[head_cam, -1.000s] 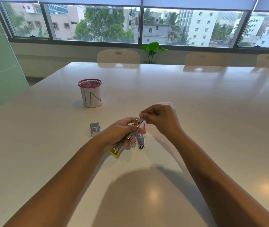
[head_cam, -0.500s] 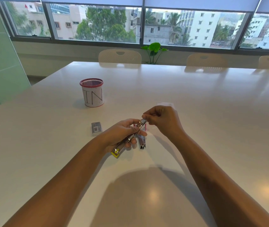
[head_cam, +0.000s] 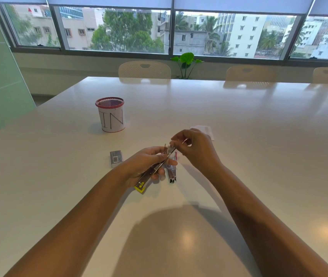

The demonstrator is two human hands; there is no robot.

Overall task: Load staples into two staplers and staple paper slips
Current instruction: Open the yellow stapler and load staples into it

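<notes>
My left hand (head_cam: 146,163) grips a yellow-ended metal stapler (head_cam: 141,184) held above the white table (head_cam: 239,156), its far end opened up. My right hand (head_cam: 196,148) pinches a thin shiny strip of staples (head_cam: 185,141) at that open end. A second stapler (head_cam: 172,172), with pink trim, lies on the table just right of my left hand. A small grey staple box (head_cam: 116,157) lies to the left. White paper slips (head_cam: 204,129) peek out behind my right hand.
A white cup with a red mesh rim (head_cam: 111,114), marked "IN", stands at the back left. Chairs (head_cam: 144,69) line the far table edge under the windows, with a green plant (head_cam: 187,63) between them.
My right hand has lifted slightly and its fingers have spread at the stapler's open end. The left hand keeps the stapler in about the same place.
</notes>
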